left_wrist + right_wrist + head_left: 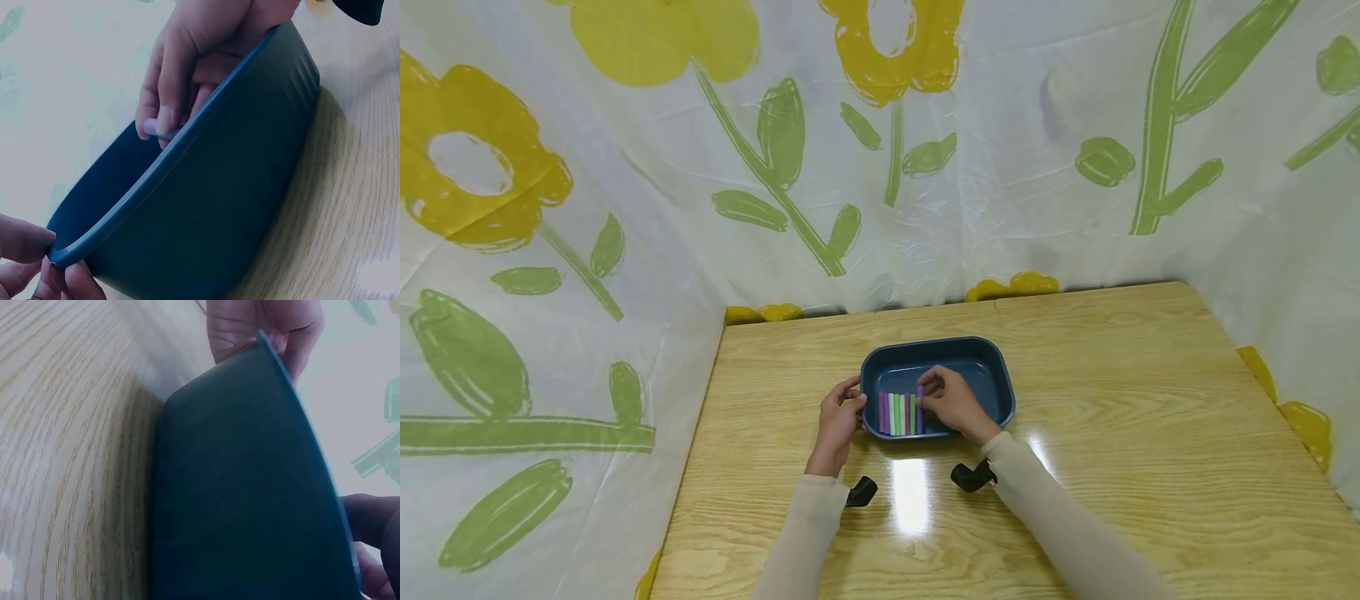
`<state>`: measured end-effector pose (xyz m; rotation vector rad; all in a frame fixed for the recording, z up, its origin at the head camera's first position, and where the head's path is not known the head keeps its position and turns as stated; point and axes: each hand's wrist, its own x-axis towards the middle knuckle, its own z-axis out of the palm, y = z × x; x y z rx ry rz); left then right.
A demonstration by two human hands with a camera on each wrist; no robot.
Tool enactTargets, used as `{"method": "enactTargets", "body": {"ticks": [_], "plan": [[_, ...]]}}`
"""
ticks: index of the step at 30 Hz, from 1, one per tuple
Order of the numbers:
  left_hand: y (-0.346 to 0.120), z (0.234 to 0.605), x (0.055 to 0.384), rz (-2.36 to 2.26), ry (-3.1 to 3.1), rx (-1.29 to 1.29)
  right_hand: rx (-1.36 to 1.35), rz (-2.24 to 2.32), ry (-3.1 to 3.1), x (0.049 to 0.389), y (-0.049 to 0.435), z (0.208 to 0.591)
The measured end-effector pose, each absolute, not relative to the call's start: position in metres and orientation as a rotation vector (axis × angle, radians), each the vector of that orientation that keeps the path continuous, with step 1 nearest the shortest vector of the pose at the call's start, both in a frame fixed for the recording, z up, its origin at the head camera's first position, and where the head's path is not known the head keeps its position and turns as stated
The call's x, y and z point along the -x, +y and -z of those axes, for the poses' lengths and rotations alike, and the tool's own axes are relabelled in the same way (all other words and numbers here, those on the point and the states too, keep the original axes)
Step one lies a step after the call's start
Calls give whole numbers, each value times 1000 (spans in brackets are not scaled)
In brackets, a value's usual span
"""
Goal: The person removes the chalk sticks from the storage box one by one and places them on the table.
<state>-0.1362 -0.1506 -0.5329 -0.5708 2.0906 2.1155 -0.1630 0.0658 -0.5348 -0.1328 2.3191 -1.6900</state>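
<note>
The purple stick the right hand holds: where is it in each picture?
Head: the purple stick is right of and below centre, in the right hand.
Left wrist: slightly above and left of centre.
Right wrist: not visible.
Landmark in all three: the blue box.

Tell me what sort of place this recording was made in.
Probably a small indoor workspace screened off for recording, though the wider room is hidden. Flower-print sheeting encloses the wood-grain table on three sides, and a dark blue tray with colored sticks sits on it.
</note>
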Motion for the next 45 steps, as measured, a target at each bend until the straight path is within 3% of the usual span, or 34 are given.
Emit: {"method": "enactTargets", "body": {"ticks": [11, 24, 34, 45], "plan": [[-149, 532, 137, -2110, 2107, 578, 206, 1768, 2433, 156, 102, 517], [-151, 535, 136, -2106, 2119, 579, 7, 1958, 2404, 149, 196, 510], [-154, 536, 135, -2102, 2122, 595, -77, 1806, 2465, 147, 256, 534], [-152, 535, 135, -2136, 2093, 550, -132, 1559, 2612, 155, 281, 556]]}}
